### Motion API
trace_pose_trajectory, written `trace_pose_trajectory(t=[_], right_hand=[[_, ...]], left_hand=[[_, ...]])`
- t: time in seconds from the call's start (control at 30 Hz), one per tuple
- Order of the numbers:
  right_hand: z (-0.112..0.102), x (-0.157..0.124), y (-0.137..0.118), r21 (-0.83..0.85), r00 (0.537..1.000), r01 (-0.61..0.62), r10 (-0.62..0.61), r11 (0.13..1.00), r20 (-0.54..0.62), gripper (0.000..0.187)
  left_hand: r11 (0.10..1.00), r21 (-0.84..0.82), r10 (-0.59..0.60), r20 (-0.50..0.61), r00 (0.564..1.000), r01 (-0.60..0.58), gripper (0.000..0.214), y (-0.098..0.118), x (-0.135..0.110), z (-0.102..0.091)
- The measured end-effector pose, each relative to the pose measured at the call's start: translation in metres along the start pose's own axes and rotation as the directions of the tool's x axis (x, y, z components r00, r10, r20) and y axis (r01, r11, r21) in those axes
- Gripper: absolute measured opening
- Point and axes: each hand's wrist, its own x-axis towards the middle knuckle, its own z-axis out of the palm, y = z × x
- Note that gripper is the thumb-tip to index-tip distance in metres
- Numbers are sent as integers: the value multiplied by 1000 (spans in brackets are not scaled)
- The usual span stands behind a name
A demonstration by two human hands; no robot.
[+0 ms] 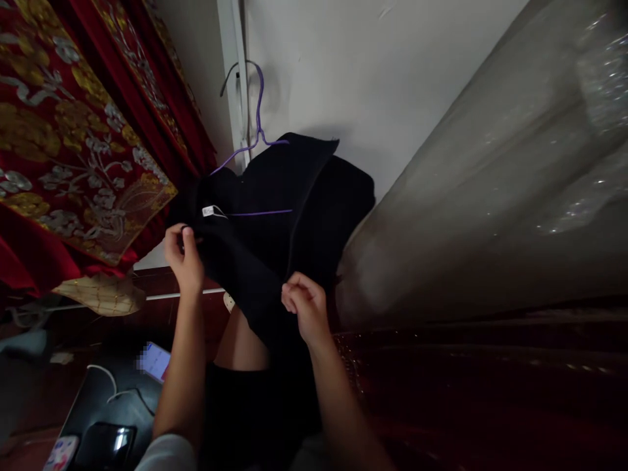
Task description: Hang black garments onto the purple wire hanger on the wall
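A black garment [275, 190] hangs against the wall on a purple wire hanger [260, 104]. Part of the hanger's lower bar shows across the garment's opening, beside a small white tag [209, 211]. My left hand [185, 258] pinches the garment's edge at its left side. Lower and to the right, my right hand [307, 304] is closed on another edge of the same garment, near its front border. The cloth between my hands is pulled out toward me. Its lower part merges with dark clothing below, so I cannot tell where it ends.
Red embroidered cloth [73, 124] hangs at the left. A pale, shiny gown [466, 183] fills the right, above dark red fabric [490, 399]. At lower left, a lit phone [156, 361], a cable [115, 392] and a dark device [105, 445] lie on a black surface.
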Motion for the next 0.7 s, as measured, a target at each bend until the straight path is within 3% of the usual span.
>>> trace_pose_trajectory(t=[0.03, 0.1, 0.17, 0.23, 0.3, 0.33, 0.43, 0.5, 0.6, 0.7], right_hand=[[-6, -1, 1, 13, 1000, 6, -5, 1000, -22, 32], [-14, -2, -3, 18, 999, 23, -23, 1000, -37, 32], [-16, -3, -9, 3, 999, 36, -36, 999, -21, 31], [-12, -3, -16, -42, 999, 41, -39, 998, 25, 29], [-5, -3, -22, -108, 995, 54, -44, 993, 90, 28], [-1, -3, -23, -134, 991, 66, -50, 989, 120, 28], [4, -2, -25, -157, 984, 97, -71, 983, 165, 28], [5, -1, -25, -154, 984, 93, -67, 984, 164, 28], [5, -2, -23, -160, 985, 74, -47, 984, 165, 28], [5, -2, -22, -158, 988, 49, -25, 986, 151, 27]], left_hand=[[980, 114, 153, 102, 983, -164, 28, 5, 2, 2], [882, 214, 353, 294, 888, -421, 31, 17, 18, 6], [814, 203, 440, 397, 806, -544, 36, 23, 46, 10], [803, 159, 459, 449, 766, -574, 41, 19, 75, 16], [840, 117, 408, 506, 760, -529, 45, 8, 97, 24], [880, 98, 352, 523, 776, -465, 44, 2, 103, 28], [990, 12, 118, 432, 894, -137, 37, -12, 108, 38], [998, -47, -28, 356, 934, 48, 36, -14, 102, 43], [993, 20, -112, 406, 907, 114, 44, -10, 91, 46], [979, 128, -197, 393, 898, 159, 13, -7, 83, 43]])
